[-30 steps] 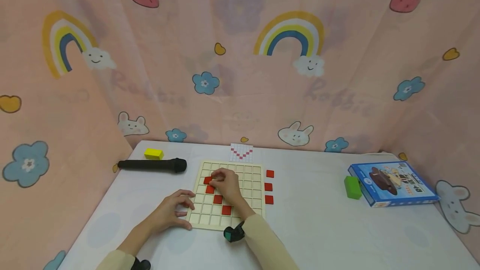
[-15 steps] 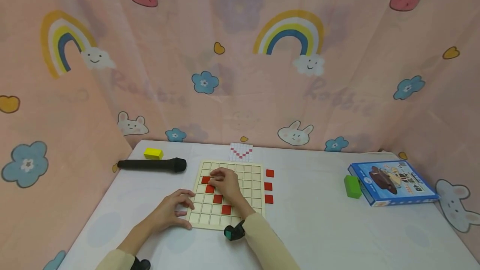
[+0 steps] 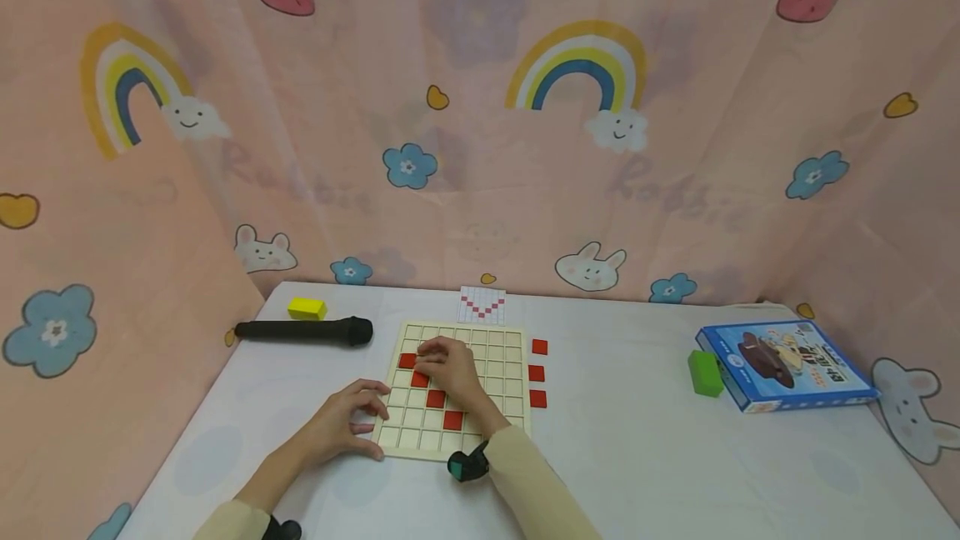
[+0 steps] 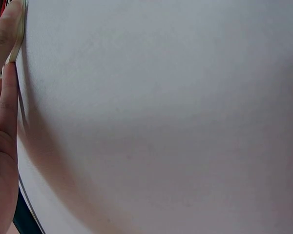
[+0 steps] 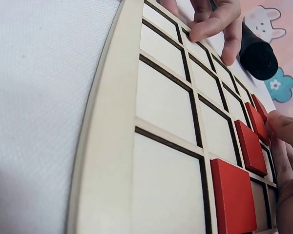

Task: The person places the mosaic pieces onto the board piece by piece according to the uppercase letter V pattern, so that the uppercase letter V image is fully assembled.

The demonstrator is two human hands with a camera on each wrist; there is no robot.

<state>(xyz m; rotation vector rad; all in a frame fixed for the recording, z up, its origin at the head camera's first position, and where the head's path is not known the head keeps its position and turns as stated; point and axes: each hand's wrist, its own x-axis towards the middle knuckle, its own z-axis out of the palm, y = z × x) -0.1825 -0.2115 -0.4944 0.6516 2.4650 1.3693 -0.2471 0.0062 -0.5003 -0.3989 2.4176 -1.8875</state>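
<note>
White table, pink curtain behind; left hand, fingers spread, touches board; right hand, fingers narrowed, at tiles, hold unclear

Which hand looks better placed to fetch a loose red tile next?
Probably the right hand: it is over the board, nearer the loose red tiles beyond its right edge. The left hand is at the opposite edge, farther away.

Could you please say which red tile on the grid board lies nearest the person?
The red tile at the diagonal's near end; the other tiles step leftward and away across the grid board.
</note>
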